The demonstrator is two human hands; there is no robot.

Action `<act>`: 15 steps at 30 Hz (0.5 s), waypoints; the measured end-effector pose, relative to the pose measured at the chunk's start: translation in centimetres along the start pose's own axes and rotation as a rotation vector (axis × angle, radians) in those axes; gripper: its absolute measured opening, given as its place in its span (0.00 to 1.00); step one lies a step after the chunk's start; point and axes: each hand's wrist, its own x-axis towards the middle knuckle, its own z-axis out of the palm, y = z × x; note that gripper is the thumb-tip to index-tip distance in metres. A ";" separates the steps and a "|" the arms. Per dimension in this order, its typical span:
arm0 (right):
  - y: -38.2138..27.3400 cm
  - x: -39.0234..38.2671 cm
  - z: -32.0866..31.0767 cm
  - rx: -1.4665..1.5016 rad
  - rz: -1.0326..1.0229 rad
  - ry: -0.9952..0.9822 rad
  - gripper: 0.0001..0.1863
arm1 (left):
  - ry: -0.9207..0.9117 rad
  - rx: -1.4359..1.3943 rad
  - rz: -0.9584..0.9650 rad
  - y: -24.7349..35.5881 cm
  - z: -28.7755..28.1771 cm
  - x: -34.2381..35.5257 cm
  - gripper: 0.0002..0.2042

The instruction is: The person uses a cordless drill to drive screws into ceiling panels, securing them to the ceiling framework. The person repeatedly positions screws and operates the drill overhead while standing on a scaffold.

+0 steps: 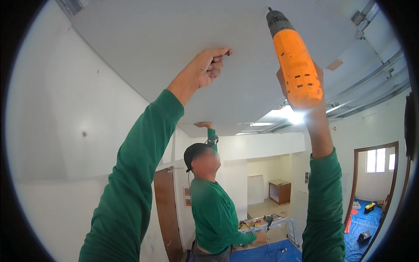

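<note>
- By the left hand [211,67], raised under the grey ceiling panel [174,39], a small dark piece [227,53] is pinched between thumb and fingertip; the other fingers are curled in.
- By the right hand [320,77], an orange-and-black drill [297,65] is gripped; its handle is hidden behind the housing, beside which the hand is seen on both sides.
- The drill is pointed up toward the panel; whether the panel is touched by the bit cannot be told.
- The hands are held well apart, with a smooth stretch of panel seen between them.
- On the left, the panel is bounded by the white wall [78,153]; on the right, past its edge, metal channels [386,68] are exposed.
- Near the panel's far edge, a co-worker's raised hand [203,125] is held flat beneath it.
- The co-worker [213,209] is seen between the two forearms, with a low bench [284,215] of tools behind.
- Beyond the right sleeve [324,205], a brown-framed doorway [356,174] is seen, with blue sheeting [356,220] spread inside.
</note>
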 end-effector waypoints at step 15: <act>-3.5 -11.6 8.3 0.111 0.512 -0.137 0.13 | -0.100 -0.129 0.001 -0.5 -1.6 1.0 0.11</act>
